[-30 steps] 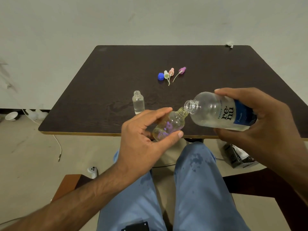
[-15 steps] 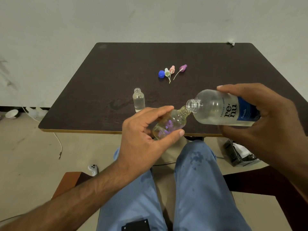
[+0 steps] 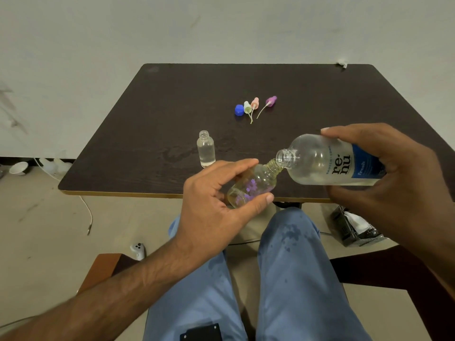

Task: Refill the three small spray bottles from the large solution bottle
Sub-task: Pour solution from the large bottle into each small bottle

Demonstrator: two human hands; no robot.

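We see the left hand [image 3: 209,203] gripping a small spray bottle [image 3: 251,188] between thumb and curled fingers, tilted so its open neck points up and to the right. The right hand [image 3: 391,178] is wrapped round the large solution bottle [image 3: 327,161], held nearly on its side, its open mouth touching the small bottle's neck — both bottles are in the air over the near edge of the dark table [image 3: 152,124]. The small bottle carries purple marks on its clear wall, and we cannot tell how much liquid is in it.

A second small bottle [image 3: 205,149] stands upright and uncapped on the table, just beyond the left hand, with clear liquid in it. Farther back lie a blue cap [image 3: 239,110] and three spray tops — pale green [image 3: 247,107], pink [image 3: 254,103] and purple [image 3: 271,100] — close together. Below, the blue trousers [image 3: 290,267] show dark wet spots on the right leg
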